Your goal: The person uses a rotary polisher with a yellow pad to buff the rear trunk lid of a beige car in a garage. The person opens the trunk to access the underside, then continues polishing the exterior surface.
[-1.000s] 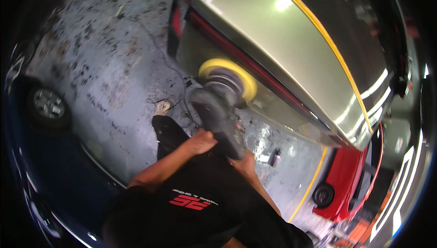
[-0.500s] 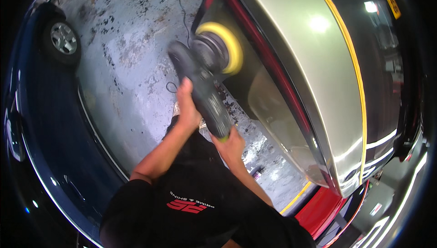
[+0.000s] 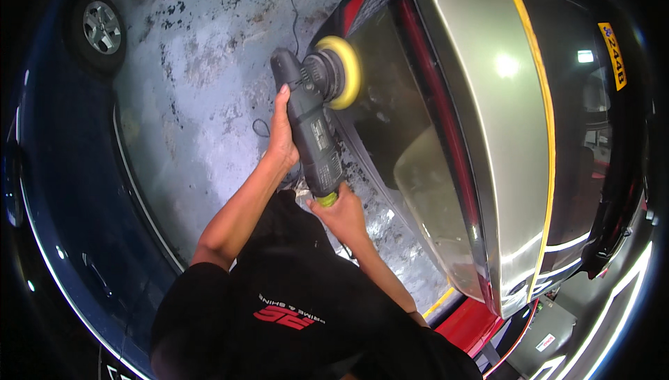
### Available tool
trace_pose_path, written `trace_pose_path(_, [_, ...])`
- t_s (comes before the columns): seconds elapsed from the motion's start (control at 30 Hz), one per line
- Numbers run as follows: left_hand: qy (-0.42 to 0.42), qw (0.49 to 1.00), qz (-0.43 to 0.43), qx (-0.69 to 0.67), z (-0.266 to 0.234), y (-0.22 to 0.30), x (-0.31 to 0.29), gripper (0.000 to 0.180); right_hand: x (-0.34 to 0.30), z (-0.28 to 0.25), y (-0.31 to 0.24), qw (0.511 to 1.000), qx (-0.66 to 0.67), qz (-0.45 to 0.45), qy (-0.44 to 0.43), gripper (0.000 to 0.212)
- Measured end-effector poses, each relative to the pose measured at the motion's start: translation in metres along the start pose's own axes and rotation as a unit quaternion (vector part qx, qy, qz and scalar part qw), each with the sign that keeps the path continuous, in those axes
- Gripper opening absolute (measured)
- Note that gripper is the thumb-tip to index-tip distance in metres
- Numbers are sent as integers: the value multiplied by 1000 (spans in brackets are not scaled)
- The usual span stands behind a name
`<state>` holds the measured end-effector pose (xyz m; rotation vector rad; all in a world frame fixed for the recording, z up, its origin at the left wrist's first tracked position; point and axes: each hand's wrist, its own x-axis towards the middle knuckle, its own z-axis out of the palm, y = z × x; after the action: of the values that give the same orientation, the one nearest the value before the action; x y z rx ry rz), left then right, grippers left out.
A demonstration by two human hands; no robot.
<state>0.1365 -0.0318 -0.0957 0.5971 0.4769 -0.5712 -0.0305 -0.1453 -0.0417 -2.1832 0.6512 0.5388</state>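
A black power polisher point(image 3: 311, 118) slants in front of me, its round yellow foam pad point(image 3: 346, 73) turned toward the rear of a champagne-coloured car point(image 3: 439, 192). Whether the pad touches the bodywork, I cannot tell. My left hand point(image 3: 283, 132) wraps the side of the tool's body, thumb pointing toward its head. Lower down, my right hand point(image 3: 343, 216) grips the tool's back end beside a lime-green band. Just right of the pad runs the car's long dark red light bar point(image 3: 446, 125).
Yellow masking tape point(image 3: 541, 80) lines the boot panel beside the dark rear window point(image 3: 582, 136). A dark blue car point(image 3: 70, 192) stands to my left. Along the worn grey floor point(image 3: 202, 101) trails a thin cable point(image 3: 294, 14). A red panel point(image 3: 470, 328) shows lower right.
The polisher has swung more upright, and its pad sits farther from the light bar. My hands moved with it, keeping their grip. The whole view has shifted slightly.
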Motion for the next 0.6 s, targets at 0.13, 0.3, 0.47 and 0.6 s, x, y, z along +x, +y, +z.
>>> trace_pose_path(0.13, [-10, 999, 21, 30, 23, 14, 0, 65, -8, -1, -12, 999, 30, -28, 28, 63])
trace_pose_path(0.3, [-53, 996, 52, 54, 58, 28, 17, 74, 1, -21, -35, 997, 22, -30, 67, 61])
trace_pose_path(0.47, [-26, 995, 58, 77, 35, 16, 18, 75, 1, -22, -1, 955, 295, -22, 14, 54])
trace_pose_path(0.6, [-23, 997, 47, 62, 19, 3, 3, 75, 2, -10, 212, 524, 836, 60, 153, 36])
